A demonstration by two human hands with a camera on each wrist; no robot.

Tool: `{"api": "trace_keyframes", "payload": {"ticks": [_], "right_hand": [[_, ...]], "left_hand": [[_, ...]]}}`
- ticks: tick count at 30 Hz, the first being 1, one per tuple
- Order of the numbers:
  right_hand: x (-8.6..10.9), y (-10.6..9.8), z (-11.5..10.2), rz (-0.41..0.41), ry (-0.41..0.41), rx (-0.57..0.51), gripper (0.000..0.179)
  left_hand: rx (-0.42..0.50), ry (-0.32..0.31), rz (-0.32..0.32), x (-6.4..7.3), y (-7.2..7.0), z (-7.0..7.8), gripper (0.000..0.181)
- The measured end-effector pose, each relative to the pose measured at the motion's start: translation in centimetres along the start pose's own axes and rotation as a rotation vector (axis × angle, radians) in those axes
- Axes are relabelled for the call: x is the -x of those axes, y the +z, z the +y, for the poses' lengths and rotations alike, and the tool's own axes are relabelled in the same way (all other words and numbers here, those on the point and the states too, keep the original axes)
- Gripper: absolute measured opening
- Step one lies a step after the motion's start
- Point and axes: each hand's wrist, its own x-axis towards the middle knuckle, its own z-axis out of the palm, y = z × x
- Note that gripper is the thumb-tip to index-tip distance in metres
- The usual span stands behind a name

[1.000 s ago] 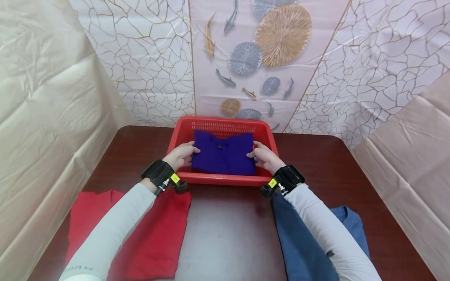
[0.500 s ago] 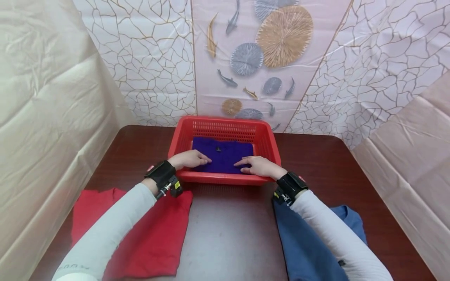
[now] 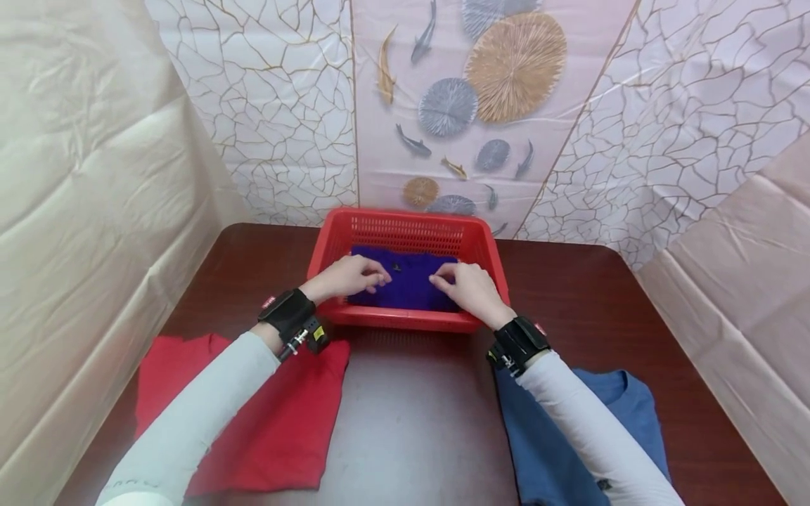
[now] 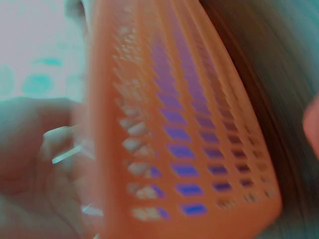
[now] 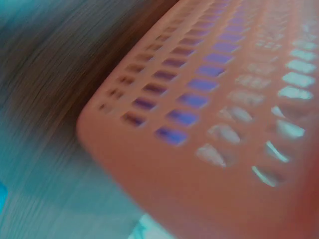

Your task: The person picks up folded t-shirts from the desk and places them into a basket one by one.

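A folded purple shirt (image 3: 411,284) with a small dark label at its neckline lies inside the red plastic basket (image 3: 405,320). Over the shirt's left part hovers my left hand (image 3: 351,276), fingers loosely bent and holding nothing. My right hand (image 3: 473,288) is above the shirt's right part, thumb and fingers relaxed, with no cloth between them. The left wrist view has part of the left hand (image 4: 30,154) beyond the slotted basket wall (image 4: 169,149). In the right wrist view the basket wall (image 5: 199,149) hides most of the right hand, and purple cloth shows through the slots.
A folded red shirt (image 3: 278,436) lies at the left of the dark brown table (image 3: 557,288). On the right is a folded blue shirt (image 3: 544,443), partly under the right sleeve. Patterned sheets (image 3: 285,105) hang behind and around the table.
The hands held the purple shirt by its sides one second ago. It then went down flat in the basket, and the hands let go, pressed on it and have now risen off it.
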Motion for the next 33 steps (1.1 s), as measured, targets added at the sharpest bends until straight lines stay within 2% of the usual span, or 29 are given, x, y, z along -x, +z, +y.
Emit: {"api": "trace_keyframes", "payload": {"ticks": [3,6,9,12,15,19,23,25,29,33], "right_hand": [[0.9,-0.5,-1.8,0.187,-0.020,-0.006,0.024],[2.3,-0.7,-4.3,0.314,-0.069,-0.004,0.026],[4.1,0.0,-6.9,0.359,-0.149,-0.017,0.027],[5.7,1.5,-8.9,0.323,-0.234,-0.055,0.026],[7.0,3.4,-10.4,0.240,-0.271,-0.083,0.024],[7.9,5.8,-11.3,0.136,-0.258,-0.040,0.022],[8.3,7.4,-11.5,0.049,-0.231,0.027,0.020],[8.4,7.9,-11.6,0.007,-0.221,0.049,0.021],[8.6,8.9,-12.1,-0.091,-0.207,0.123,0.036],[8.9,10.0,-13.0,-0.177,-0.200,0.234,0.054]], "left_hand": [[0.031,0.032,0.147,1.2,-0.5,2.2,0.023],[-0.043,0.059,0.292,3.5,-0.8,4.3,0.024],[-0.156,0.075,0.397,6.4,-0.7,5.4,0.026],[-0.246,0.065,0.461,9.3,-0.2,5.1,0.026],[-0.318,0.001,0.487,12.0,0.6,3.7,0.024],[-0.355,-0.122,0.468,15.9,1.5,1.1,0.020],[-0.356,-0.266,0.448,20.1,1.4,-1.9,0.011],[-0.370,-0.323,0.472,22.2,1.1,-3.6,0.012],[-0.380,-0.430,0.507,26.5,0.8,-6.6,0.028],[-0.324,-0.594,0.435,30.3,1.6,-8.8,0.060]]}}
